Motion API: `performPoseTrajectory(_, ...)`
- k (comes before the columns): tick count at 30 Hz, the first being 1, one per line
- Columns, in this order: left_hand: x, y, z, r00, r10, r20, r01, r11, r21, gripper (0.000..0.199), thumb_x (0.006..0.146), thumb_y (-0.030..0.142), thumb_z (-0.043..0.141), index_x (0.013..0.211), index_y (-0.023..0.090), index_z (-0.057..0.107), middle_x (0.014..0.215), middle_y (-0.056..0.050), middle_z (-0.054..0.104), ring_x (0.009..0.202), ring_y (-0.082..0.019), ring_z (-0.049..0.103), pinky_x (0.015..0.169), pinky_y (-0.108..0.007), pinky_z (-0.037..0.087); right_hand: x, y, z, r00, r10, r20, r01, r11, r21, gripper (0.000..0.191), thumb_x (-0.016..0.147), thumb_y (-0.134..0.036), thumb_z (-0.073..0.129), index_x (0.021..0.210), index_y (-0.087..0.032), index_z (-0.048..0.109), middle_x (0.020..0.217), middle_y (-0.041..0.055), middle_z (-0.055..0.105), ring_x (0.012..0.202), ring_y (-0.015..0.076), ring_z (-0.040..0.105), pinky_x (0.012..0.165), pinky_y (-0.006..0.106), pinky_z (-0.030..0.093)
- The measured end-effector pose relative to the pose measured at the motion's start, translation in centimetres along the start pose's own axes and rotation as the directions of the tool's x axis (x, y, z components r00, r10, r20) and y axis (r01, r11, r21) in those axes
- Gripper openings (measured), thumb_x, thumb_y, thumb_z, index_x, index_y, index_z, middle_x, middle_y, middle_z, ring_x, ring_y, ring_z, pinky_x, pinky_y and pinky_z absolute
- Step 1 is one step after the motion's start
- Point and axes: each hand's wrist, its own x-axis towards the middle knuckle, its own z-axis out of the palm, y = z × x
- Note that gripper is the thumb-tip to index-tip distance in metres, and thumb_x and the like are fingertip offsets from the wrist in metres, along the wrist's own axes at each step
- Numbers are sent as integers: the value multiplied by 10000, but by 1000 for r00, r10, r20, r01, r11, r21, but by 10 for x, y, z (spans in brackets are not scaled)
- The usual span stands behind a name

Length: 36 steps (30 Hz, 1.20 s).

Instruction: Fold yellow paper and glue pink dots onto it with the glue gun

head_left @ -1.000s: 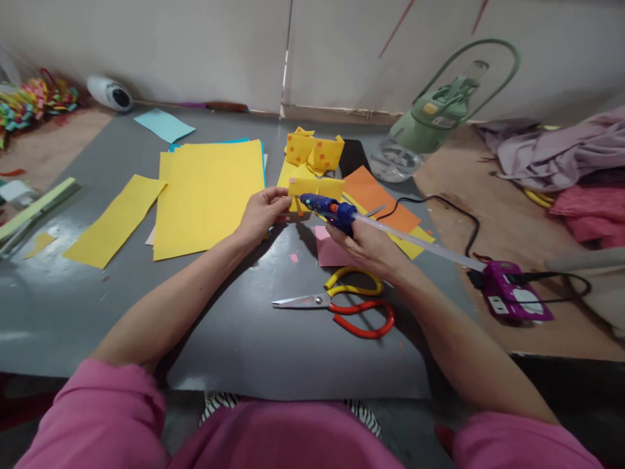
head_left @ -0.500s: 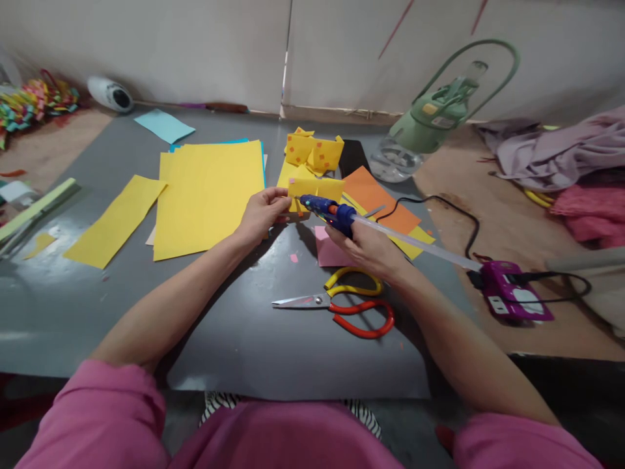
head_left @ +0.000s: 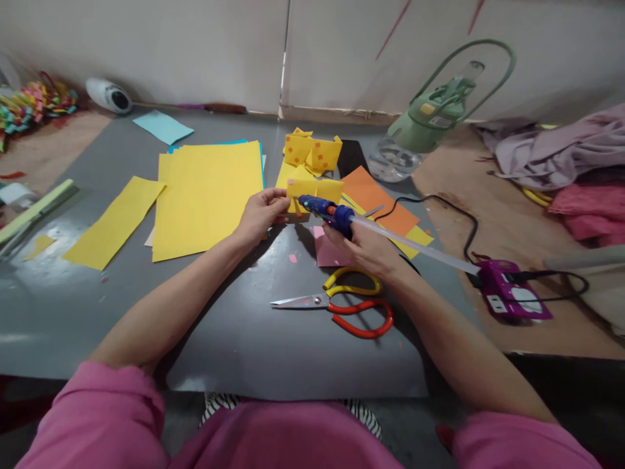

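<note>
My right hand (head_left: 359, 244) is closed around a blue hot glue gun (head_left: 325, 210), with a long clear glue stick (head_left: 415, 246) poking out of its back. The gun's nozzle is at the front of a folded yellow paper piece (head_left: 317, 189) that carries a small pink square. At that piece's left edge, my left hand (head_left: 266, 210) pinches it between thumb and fingers. Just behind stands another yellow paper piece with orange spots (head_left: 312, 153). Scissors (head_left: 336, 301) with one yellow and one red handle lie on the grey tabletop, nearer my body.
Yellow sheets (head_left: 208, 202) are stacked on the left beside a yellow strip (head_left: 114, 221). Orange paper (head_left: 378, 198) and pink paper (head_left: 327, 247) lie to the right. A green-topped bottle (head_left: 420, 124) stands at the back right. A black cord runs near a purple power strip (head_left: 512, 290).
Both hands keep their holds on the glue gun and the folded yellow paper. The whole view has shifted very slightly; nothing else has visibly moved.
</note>
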Motion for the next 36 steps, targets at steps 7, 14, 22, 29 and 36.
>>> performPoseTrajectory(7,1,-1,-1,1000,8,-3,-8,1000,6,49,837,117,640,866,154,631,750,24,673,640,-69,649,604,-170,536,-9,3,-14,991,33,-128,-41,997,-58,289,917,-459,485,982,-221,637,898,89,687,798,274,623,681,384,482)
performPoseTrajectory(14,-2,1,0,1000,6,-24,-6,1000,23,83,789,132,668,855,166,631,726,28,666,656,-82,661,609,-172,540,-35,51,-44,986,-130,-103,83,926,-369,403,776,-288,520,1152,-167,596,1123,181,650,1049,365,593,876,509,488)
performPoseTrajectory(22,-1,-1,-1,999,20,-28,-20,1000,16,75,785,122,664,839,166,638,713,29,653,623,-72,625,604,-182,539,-62,95,-53,995,50,87,-3,879,-476,386,746,-320,539,1088,-168,636,1041,191,674,995,393,605,861,547,487)
performPoseTrajectory(29,-1,-1,-1,999,24,-23,-23,1000,17,87,770,130,688,831,166,636,735,24,656,650,-80,646,607,-178,541,-58,97,-65,992,57,113,1,890,-456,378,749,-316,528,1090,-203,647,1068,168,671,1014,370,610,892,530,483)
performPoseTrajectory(36,-1,-2,-2,999,32,-18,-31,999,30,105,755,151,690,848,160,641,711,32,647,655,-76,639,607,-162,550,-31,106,-81,986,58,159,13,912,-410,477,747,-313,545,1167,-113,651,1139,238,684,1062,389,606,929,551,442)
